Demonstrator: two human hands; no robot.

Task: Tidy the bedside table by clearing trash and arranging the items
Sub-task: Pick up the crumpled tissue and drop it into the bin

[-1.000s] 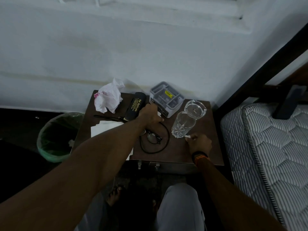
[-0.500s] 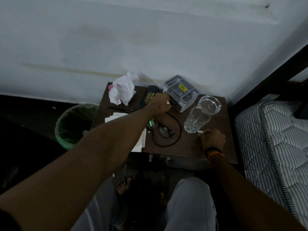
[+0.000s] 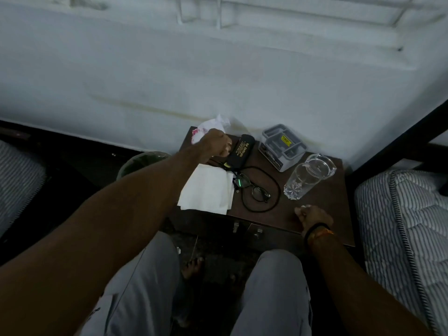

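On the dark wooden bedside table [image 3: 324, 204], my left hand [image 3: 215, 144] is at the far left corner, its fingers curled on a crumpled white and pink paper [image 3: 213, 123] that it partly hides. My right hand [image 3: 314, 215] rests as a fist near the table's front right edge, pinching a small white scrap [image 3: 306, 206]. Between the hands lie a black glasses case [image 3: 241, 150], eyeglasses [image 3: 253, 187], a looped black cord [image 3: 275, 190] and folded white napkins [image 3: 208, 187].
A grey organizer tray [image 3: 282, 146] stands at the back by the wall, with a glass ashtray [image 3: 321, 163] and a tumbler [image 3: 300, 181] to its right. A bin with a green liner [image 3: 143, 162] stands left of the table. A striped mattress [image 3: 407, 226] is on the right.
My left hand has moved left from beside the organizer to the crumpled paper. My right hand has drawn back from the tumbler toward the front edge. The camera has shifted.
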